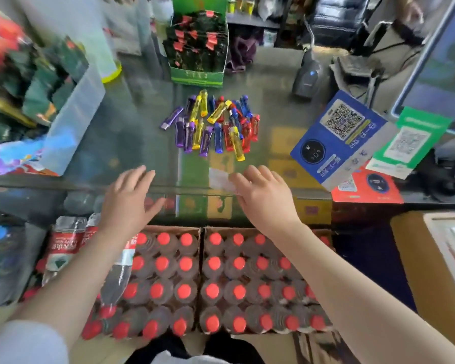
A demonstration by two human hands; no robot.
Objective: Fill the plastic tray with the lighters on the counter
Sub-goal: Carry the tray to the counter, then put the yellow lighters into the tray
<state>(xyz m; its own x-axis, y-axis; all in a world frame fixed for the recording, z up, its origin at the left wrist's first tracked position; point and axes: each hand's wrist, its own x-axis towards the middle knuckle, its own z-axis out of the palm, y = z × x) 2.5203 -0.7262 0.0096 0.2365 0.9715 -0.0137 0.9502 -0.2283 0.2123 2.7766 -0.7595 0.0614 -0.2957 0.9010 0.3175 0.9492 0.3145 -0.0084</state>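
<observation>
Reaching over the glass counter, your left hand and right hand hover with fingers spread, holding nothing. Glossy purple, yellow, blue and red lighters lie heaped beyond them. No plastic tray is clearly discernible; the left edge is blurred.

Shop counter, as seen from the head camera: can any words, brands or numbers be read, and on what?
No text can be quoted; all of it is blurred or too small.
Blue sign: QR code, print unreadable.
Green sign: QR code, print blurred.
Red card: logo, unreadable.
Green display box: front print smeared.
Bottle labels: white lettering on red, unreadable.
Lighters: no legible marks.
</observation>
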